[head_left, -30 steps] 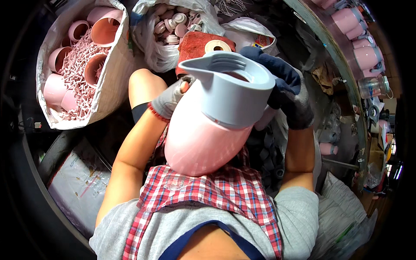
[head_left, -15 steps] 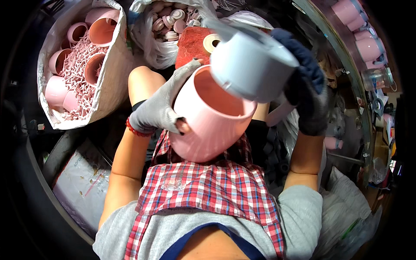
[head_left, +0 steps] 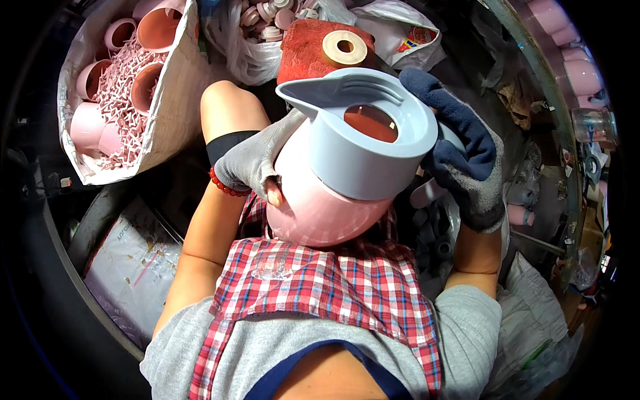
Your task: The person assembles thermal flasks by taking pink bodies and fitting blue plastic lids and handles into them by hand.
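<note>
A pink, rounded jug body (head_left: pixel 320 217) rests tilted on my lap. My left hand (head_left: pixel 250 163), in a grey glove with bare fingertips, is closed round its left side. On the body's mouth sits a light grey-blue spout collar (head_left: pixel 360 167), its beak pointing left and its round opening showing the reddish inside. My right hand (head_left: pixel 470 157), in a navy and grey glove, is wrapped round the collar's handle (head_left: pixel 427 193), whose lower end juts out beside the body. Whether the collar is seated all the way round cannot be seen.
A white sack (head_left: pixel 170 127) at the left holds pink jug bodies and many small pink pieces. Pink and white caps (head_left: pixel 270 17) fill a plastic bag ahead. A cream ring (head_left: pixel 345 48) lies on a red cloth-covered block (head_left: pixel 303 50). Pink jugs (head_left: pixel 580 77) line the right shelf.
The spout collar has come down and left onto the pink body's mouth, turning its opening upward. My right hand has lowered with it; my left hand still holds the body.
</note>
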A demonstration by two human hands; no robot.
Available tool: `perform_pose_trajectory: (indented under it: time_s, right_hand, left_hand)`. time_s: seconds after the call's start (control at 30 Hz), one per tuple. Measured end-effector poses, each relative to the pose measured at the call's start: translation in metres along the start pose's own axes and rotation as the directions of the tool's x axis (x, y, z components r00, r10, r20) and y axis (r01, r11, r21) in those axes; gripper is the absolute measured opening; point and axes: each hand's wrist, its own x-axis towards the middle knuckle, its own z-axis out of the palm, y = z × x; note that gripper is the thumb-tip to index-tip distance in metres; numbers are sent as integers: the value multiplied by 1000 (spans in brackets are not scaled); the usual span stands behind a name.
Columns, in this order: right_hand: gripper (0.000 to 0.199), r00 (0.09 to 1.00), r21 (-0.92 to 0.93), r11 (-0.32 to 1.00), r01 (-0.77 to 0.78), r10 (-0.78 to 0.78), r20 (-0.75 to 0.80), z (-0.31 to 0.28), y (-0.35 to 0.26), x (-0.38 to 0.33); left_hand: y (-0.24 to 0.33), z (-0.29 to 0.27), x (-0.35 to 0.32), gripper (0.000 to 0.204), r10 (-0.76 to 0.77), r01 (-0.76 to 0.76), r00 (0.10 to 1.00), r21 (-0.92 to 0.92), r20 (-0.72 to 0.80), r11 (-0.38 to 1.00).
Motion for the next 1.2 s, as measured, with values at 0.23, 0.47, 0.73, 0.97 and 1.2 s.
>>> perform_pose_trajectory:
  time_s: [0.23,0.47,0.73,0.97,1.2]
  right_hand:
    - [52,990,65,988,141,-141,-17,2,15,2]
    - [52,993,138,983,120,-118,-21,9,20,0]
    - [53,983,-75,982,174,-169,65,11,24,2]
    - [52,967,-76,971,227,-216,133,19,28,2]
    - [54,979,-84,993,82,-64,193,22,23,23]
  left_hand:
    - [-16,-3,2,130,48,-43,996,-69,71,997]
    - [-31,-11,4,128,99,-77,984,-145,146,986]
    - [-29,-7,-2,122,133,-91,979,-259,152,962]
    - [-16,-13,-15,128,103,-86,987,-134,126,987]
    - [36,6,10,120,143,-73,962,287,-232,955]
